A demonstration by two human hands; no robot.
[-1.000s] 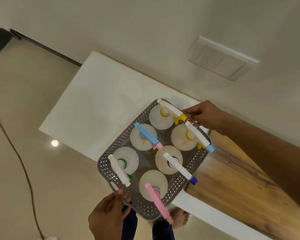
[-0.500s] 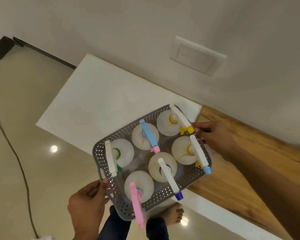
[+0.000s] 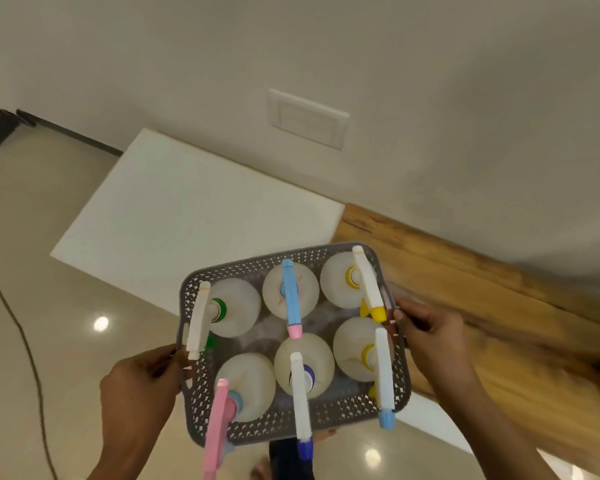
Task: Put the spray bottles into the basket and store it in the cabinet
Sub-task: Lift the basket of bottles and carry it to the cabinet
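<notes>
Fingers of left hand [image 3: 142, 386] and right hand [image 3: 430, 332] clamp the grey basket [image 3: 326, 420] holding 6 spray bottles [image 3: 290, 289]

A home interior is showing: glossy floor tiles [image 3: 32, 258], wall switch plate [image 3: 309, 119], wood-topped counter [image 3: 482, 299].

wall [image 3: 430, 81] grey, switch plate [image 3: 309, 119] on it | white surface [image 3: 174, 216] against wall | wood surface [image 3: 499, 306] beside it | glossy floor [image 3: 32, 237] | dark cable [image 3: 25, 341] on floor
</notes>
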